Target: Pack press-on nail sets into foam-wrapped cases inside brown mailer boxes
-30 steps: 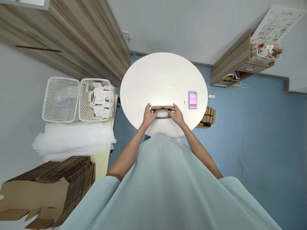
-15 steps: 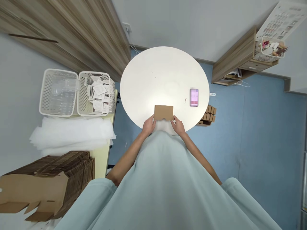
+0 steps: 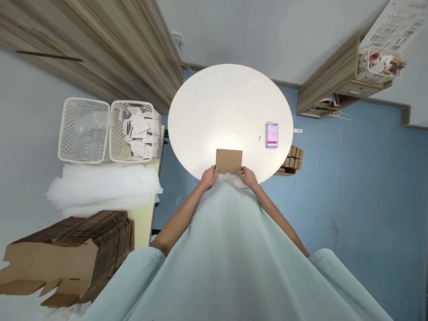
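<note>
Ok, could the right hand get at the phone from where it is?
Probably yes: the phone lies ahead and to the right of the right hand, with nothing standing between them on the table. It would likely have to leave the box first.

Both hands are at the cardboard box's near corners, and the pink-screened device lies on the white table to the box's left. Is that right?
No: the head view shows the pink-screened device on the white table to the right of the cardboard box, not the left. The left hand and right hand are at the box's near corners.
</note>
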`<state>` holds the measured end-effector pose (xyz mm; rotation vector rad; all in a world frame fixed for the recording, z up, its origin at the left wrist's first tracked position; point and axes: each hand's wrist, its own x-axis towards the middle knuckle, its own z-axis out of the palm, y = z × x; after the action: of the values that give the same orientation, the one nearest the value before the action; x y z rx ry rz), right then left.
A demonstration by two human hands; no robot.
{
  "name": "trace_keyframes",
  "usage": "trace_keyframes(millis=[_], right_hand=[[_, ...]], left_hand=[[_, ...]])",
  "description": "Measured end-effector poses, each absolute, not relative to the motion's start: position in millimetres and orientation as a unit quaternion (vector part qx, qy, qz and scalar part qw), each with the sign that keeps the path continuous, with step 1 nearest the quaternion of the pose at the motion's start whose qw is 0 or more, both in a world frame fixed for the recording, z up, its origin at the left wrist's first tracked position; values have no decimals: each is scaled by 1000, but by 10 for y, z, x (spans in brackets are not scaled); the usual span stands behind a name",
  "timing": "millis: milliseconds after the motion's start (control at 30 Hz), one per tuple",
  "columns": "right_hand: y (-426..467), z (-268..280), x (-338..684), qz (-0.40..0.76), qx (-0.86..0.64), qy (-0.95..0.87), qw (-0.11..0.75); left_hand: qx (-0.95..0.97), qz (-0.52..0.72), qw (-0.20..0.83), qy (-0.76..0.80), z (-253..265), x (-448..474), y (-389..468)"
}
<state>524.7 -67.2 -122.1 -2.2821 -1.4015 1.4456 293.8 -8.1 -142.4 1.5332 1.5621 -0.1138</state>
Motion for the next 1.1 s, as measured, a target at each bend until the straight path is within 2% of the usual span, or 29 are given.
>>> trace_keyframes(millis=[233, 467, 567, 800, 967, 1100], right_hand=[[-677, -1328, 5270, 464, -771, -432, 62], [-636, -1445, 5298, 446, -785, -429, 21], [-624, -1463, 5311, 444, -791, -420, 29], [-663, -1431, 5354, 455, -774, -416, 147], [-722, -1267, 5488, 454, -749, -408, 258], [-705, -1105, 5652, 455, -747, -400, 275]], left_hand=[[619, -73, 449, 640, -1578, 2941, -20], [610, -88, 444, 651, -1633, 2993, 39], [609, -81, 448, 650, -1613, 2998, 62], [612, -51, 471, 633, -1489, 2943, 28], [607, 57, 496, 619, -1313, 2911, -22], [600, 91, 500, 617, -1191, 2951, 30]])
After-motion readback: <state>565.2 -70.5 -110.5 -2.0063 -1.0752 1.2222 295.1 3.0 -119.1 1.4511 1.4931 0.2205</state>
